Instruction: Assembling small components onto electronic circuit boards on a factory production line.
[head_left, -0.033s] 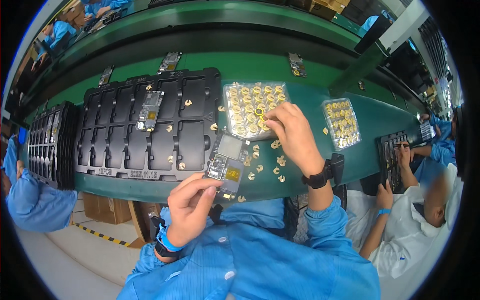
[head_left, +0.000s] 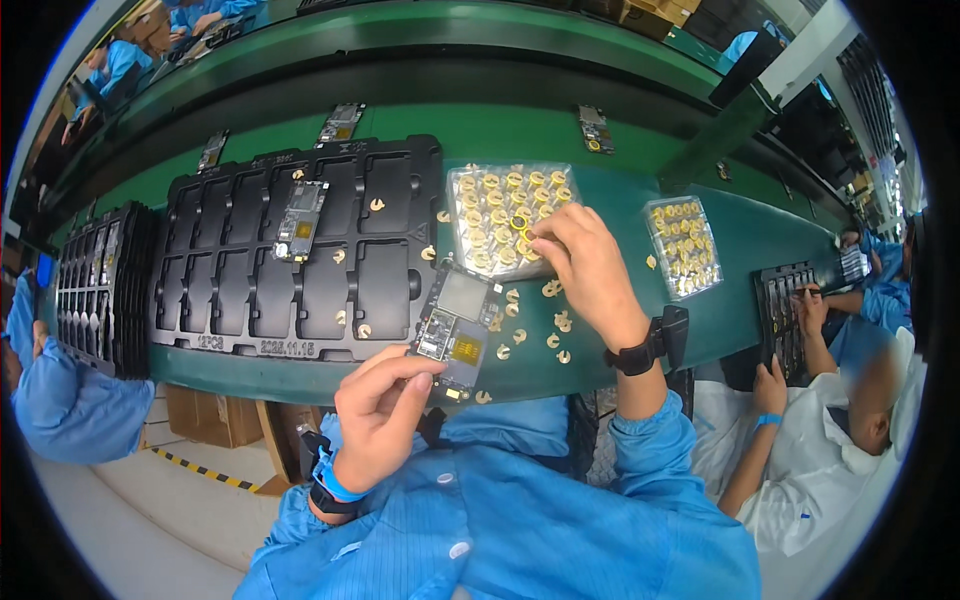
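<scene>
Between the thumb and fingers of my left hand [head_left: 385,405] is a dark circuit board [head_left: 463,295], gripped by its lower end. A silver shield and a gold patch show on its face. My right hand [head_left: 590,265] reaches over the near right part of a clear blister tray [head_left: 462,200] filled with round, yellow-rimmed coin cells with tabs. Its thumb and forefinger are closed on a yellow-rimmed coin cell [head_left: 527,236], partly hidden by the fingertips. Another dark-faced cell [head_left: 518,222] shows just beside them.
A black compartment tray [head_left: 270,347] on the left carries another circuit board [head_left: 300,220]. Small gold tabbed pieces [head_left: 503,352] lie scattered on the green table. A second blister tray [head_left: 685,250] lies to the right. Stacked black trays [head_left: 130,300] stand far left; a co-worker [head_left: 810,450] sits at right.
</scene>
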